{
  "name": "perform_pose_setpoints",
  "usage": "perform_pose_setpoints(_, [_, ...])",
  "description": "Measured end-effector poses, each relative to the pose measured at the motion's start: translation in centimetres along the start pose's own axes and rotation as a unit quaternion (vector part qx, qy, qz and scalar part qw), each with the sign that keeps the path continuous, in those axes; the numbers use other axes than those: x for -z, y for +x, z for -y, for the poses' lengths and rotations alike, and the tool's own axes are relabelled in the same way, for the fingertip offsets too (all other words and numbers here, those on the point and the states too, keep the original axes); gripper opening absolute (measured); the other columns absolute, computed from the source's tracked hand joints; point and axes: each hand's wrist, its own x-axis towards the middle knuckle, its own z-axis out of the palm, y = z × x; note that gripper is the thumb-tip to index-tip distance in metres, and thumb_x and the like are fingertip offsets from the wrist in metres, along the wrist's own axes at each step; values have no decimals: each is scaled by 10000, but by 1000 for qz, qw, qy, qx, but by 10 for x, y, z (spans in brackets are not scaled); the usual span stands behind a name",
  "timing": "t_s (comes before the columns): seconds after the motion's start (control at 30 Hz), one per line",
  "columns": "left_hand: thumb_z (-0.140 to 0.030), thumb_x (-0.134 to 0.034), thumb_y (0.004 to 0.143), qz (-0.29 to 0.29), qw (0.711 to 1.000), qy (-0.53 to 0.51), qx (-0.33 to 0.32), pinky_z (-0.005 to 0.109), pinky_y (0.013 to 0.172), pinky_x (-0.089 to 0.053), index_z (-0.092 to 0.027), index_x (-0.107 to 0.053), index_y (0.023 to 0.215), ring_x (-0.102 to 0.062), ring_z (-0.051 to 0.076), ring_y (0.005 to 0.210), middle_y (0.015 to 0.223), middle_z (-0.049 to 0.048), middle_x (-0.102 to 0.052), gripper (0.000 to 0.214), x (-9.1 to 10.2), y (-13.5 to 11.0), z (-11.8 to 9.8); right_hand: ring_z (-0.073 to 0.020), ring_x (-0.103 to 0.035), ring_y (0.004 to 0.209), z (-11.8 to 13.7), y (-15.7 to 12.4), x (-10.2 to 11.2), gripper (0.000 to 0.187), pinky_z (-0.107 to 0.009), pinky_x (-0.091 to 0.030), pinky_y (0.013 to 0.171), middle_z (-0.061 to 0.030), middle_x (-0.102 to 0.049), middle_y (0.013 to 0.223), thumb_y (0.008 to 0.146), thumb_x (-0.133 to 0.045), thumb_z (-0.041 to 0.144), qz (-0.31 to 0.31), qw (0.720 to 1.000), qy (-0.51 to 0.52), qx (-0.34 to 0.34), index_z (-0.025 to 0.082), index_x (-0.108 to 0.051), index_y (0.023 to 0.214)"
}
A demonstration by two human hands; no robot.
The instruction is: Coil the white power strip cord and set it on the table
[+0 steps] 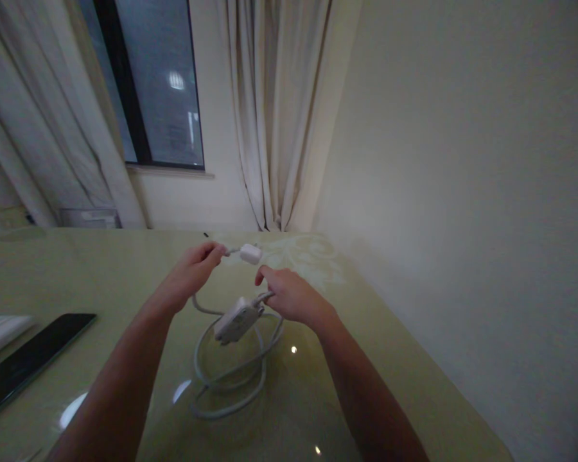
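Note:
My left hand (192, 268) is pinched on a thin cord just behind a small white plug (250, 253), which it holds up above the table. My right hand (289, 296) is closed on the cable where it leaves a white power strip (236, 319), lifting that block at a tilt. The grey-white cable (231, 378) lies coiled in loops on the glossy green table (101, 269) beneath both hands.
A dark flat tablet or phone (26, 362) lies at the left, with a white object (0, 330) beside it. A wall runs along the table's right edge. Curtains and a dark window stand behind the table.

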Motion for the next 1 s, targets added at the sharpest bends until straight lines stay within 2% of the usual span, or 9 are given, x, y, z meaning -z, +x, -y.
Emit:
perform_pose_setpoints(0.2, [-611, -614, 813, 63, 997, 32, -13, 295, 604, -365, -210, -661, 754, -489, 183, 674, 692, -2, -544, 408, -8, -4, -5, -264, -710, 1011, 13, 4, -22, 357, -304, -419, 725, -101, -768, 1148, 884, -687, 226, 99, 989, -107, 8, 247, -662, 1240])
perform_pose_setpoints(0.37, [-545, -666, 814, 150, 988, -21, 4, 321, 719, -471, -206, -725, 1022, -596, 203, 785, 835, 31, -661, 401, -7, -9, -3, -277, -739, 975, 16, 8, -34, 296, -313, -446, 705, -108, -789, 1100, 903, -638, 241, 93, 987, -129, 7, 246, -690, 1195])
perform_pose_setpoints(0.5, [-505, -696, 821, 216, 975, -50, 12, 321, 666, -504, -213, -696, 1210, -636, 198, 717, 847, 23, -690, 486, -13, -17, -8, -252, -728, 944, 19, 11, -36, 302, -298, -439, 702, -72, -788, 1040, 891, -668, 280, 124, 983, -88, 102, 257, -711, 1189])
perform_pose_setpoints(0.57, [-507, -696, 826, 258, 965, -46, 24, 314, 582, -486, -217, -691, 1226, -628, 199, 626, 793, 11, -689, 493, -17, -21, -12, -229, -717, 942, 20, 12, -35, 325, -291, -449, 737, -56, -781, 1051, 885, -699, 296, 135, 977, -44, 161, 247, -717, 1205])
perform_pose_setpoints(0.63, [-516, -694, 833, 267, 963, -29, 12, 322, 605, -504, -216, -716, 1169, -657, 218, 667, 797, 21, -711, 451, -19, -27, -12, -216, -712, 954, 20, 10, -36, 255, -292, -457, 786, -55, -781, 1059, 917, -697, 304, 122, 976, -23, 179, 222, -742, 1154])
perform_pose_setpoints(0.73, [-557, -652, 865, 209, 977, 14, -41, 351, 793, -540, -211, -743, 1005, -695, 256, 891, 923, 59, -755, 384, -21, -39, 1, -217, -717, 981, 15, -1, -43, 181, -297, -457, 825, -59, -796, 1051, 997, -647, 318, 66, 988, -26, 140, 209, -775, 1063])
perform_pose_setpoints(0.8, [-592, -573, 903, 149, 986, 59, -47, 370, 851, -533, -209, -720, 891, -689, 271, 924, 923, 74, -751, 410, -23, -50, 21, -220, -727, 986, 8, -13, -52, 218, -300, -461, 827, -61, -809, 1060, 1029, -619, 349, 30, 995, -27, 94, 217, -789, 1062])
perform_pose_setpoints(0.9, [-570, -517, 897, 21, 993, 114, 13, 411, 935, -518, -220, -680, 858, -679, 305, 988, 938, 108, -737, 389, -28, -69, 58, -222, -740, 986, -3, -35, -70, 282, -300, -476, 814, -59, -821, 1100, 1056, -573, 402, -5, 1000, -13, 28, 254, -803, 1127])
perform_pose_setpoints(1.0, [-524, -523, 851, -28, 989, 126, 70, 490, 1010, -479, -210, -641, 821, -657, 375, 1097, 959, 176, -732, 337, -31, -84, 86, -216, -747, 974, -13, -53, -94, 255, -289, -484, 813, -46, -831, 1097, 1040, -605, 384, -58, 998, 26, -27, 273, -822, 1113])
